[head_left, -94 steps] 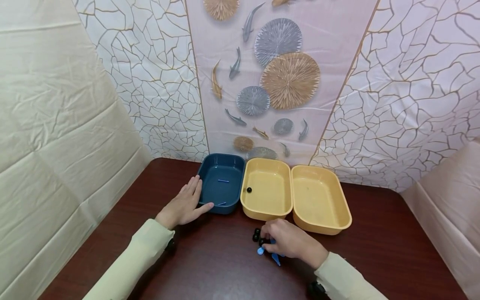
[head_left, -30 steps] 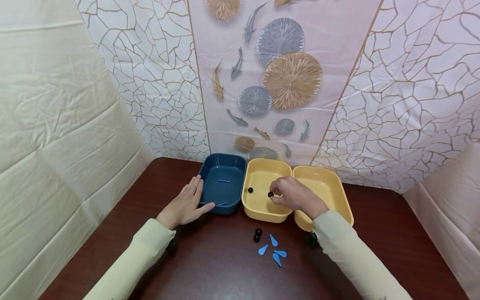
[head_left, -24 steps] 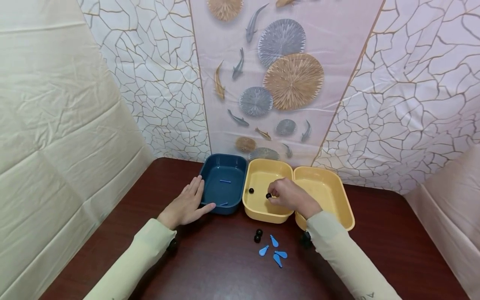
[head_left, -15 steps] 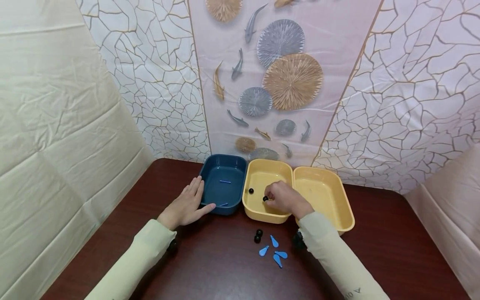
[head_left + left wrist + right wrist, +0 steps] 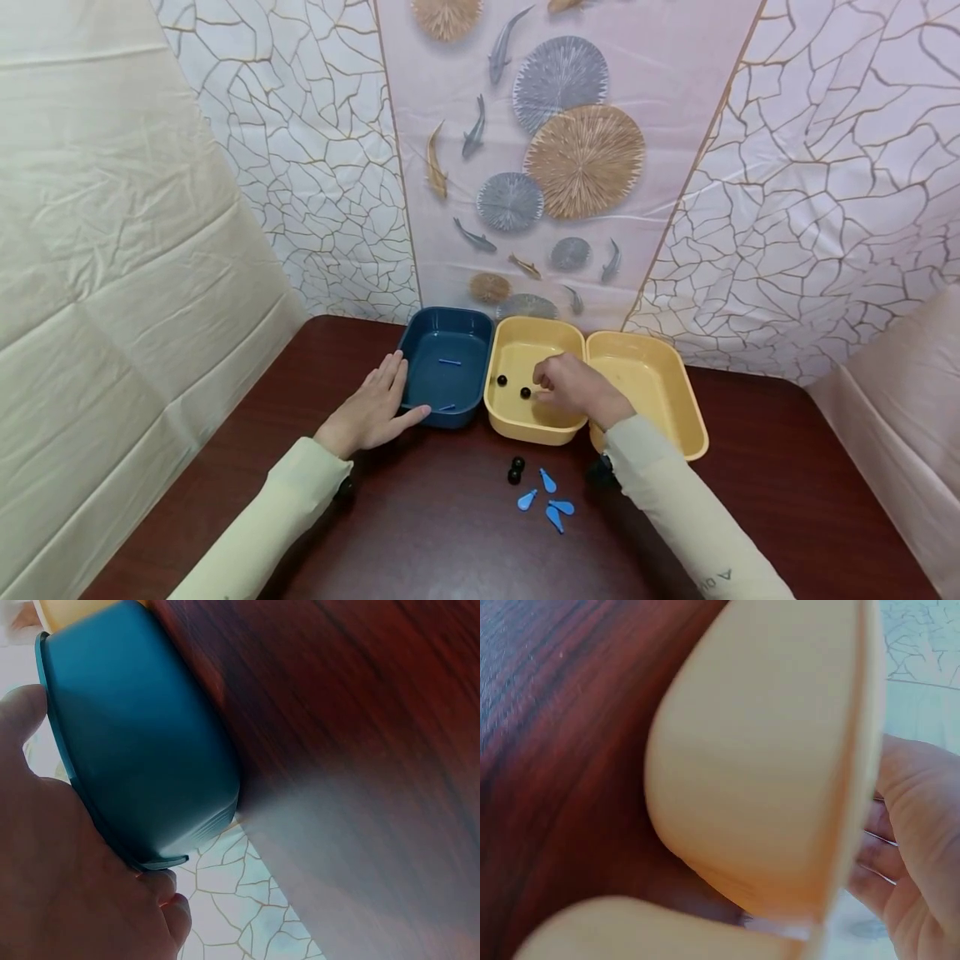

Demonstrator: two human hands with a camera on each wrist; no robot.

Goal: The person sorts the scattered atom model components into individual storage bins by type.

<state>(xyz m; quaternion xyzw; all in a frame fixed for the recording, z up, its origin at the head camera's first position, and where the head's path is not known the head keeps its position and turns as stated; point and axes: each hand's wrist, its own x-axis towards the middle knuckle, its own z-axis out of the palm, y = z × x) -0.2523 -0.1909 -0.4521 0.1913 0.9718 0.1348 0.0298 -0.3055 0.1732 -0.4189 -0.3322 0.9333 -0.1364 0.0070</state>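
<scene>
The person's left arm (image 5: pixel 262 521) stretches forward, its left hand (image 5: pixel 367 414) back-up with fingers straight and thumb spread wide. The right arm (image 5: pixel 693 517) angles inward, its right hand (image 5: pixel 576 387) showing bent fingers, thumb apart.

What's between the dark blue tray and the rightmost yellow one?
Another yellow tray, with two black balls in it, shows there in the head view.

Setting: a cloth-screened table nook, staged-looking; type of building cannot be told from here. Evidence: dark reddish wood-look table (image 5: pixel 405 533) set against a hanging backdrop (image 5: pixel 555 167) printed with fish, discs and gold crackle lines; creased cream sheet (image 5: pixel 97 250) at left, pale sheet (image 5: pixel 896 400) at right.
</scene>
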